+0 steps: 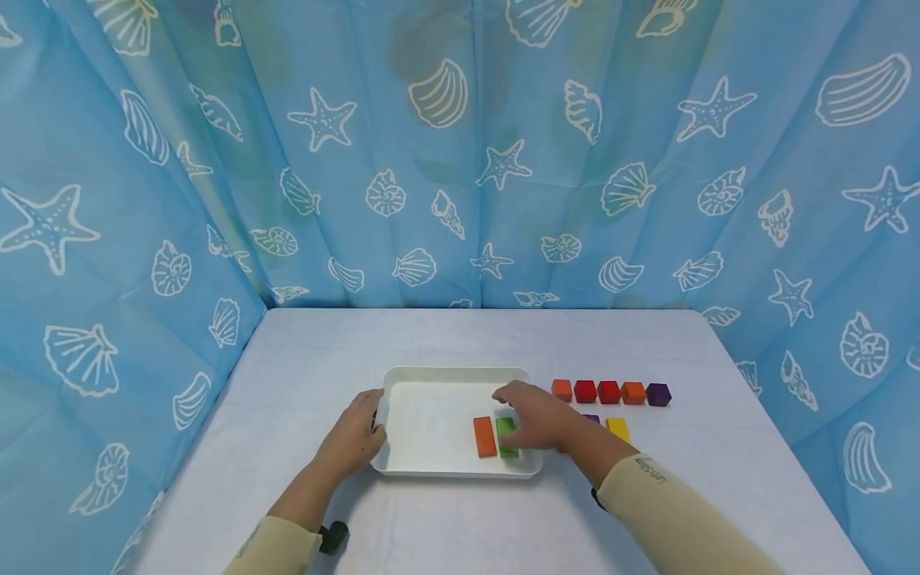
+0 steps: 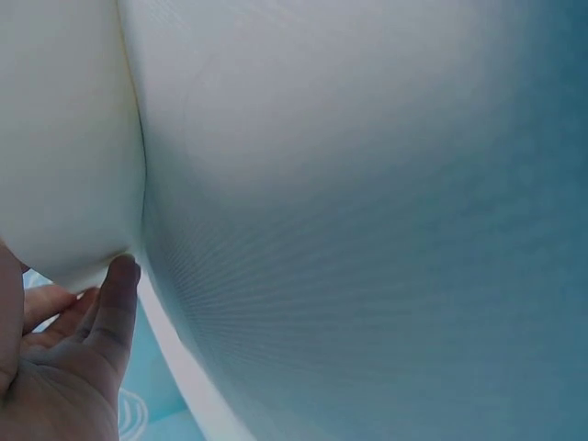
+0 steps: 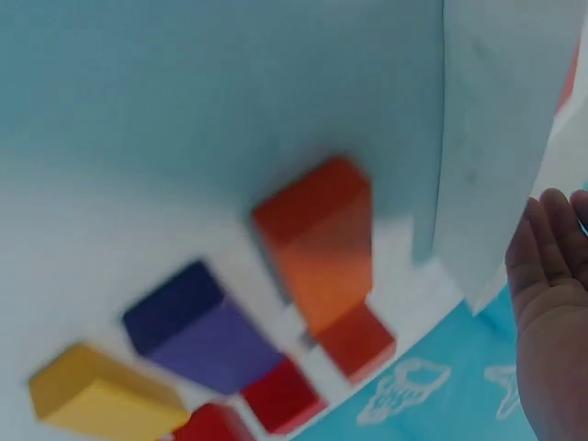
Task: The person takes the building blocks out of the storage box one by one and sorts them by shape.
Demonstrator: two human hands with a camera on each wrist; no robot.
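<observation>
On the table lies a shallow white tray [image 1: 431,399]. My left hand [image 1: 352,435] grips its left side, with thumb and fingers at the rim; in the left wrist view, a fingertip presses the tray's wall low down. Inside the tray, toward the right, an orange rectangular block [image 1: 485,437] and a green rectangular block [image 1: 506,447] lie side by side. Over the right side of the tray reaches my right hand [image 1: 539,415], its thumb overlapping the green block, thumb and index finger spread apart. In the right wrist view its fingers [image 3: 551,239] look straight and hold nothing.
Right of the tray, a row of red, orange and purple blocks [image 1: 608,391] runs across the table [image 1: 323,343]. Nearer, a yellow block [image 1: 617,429], a purple block [image 3: 202,326] and an orange block [image 3: 322,239] lie partly behind my right arm. A blue shell-patterned curtain [image 1: 446,200] surrounds the table.
</observation>
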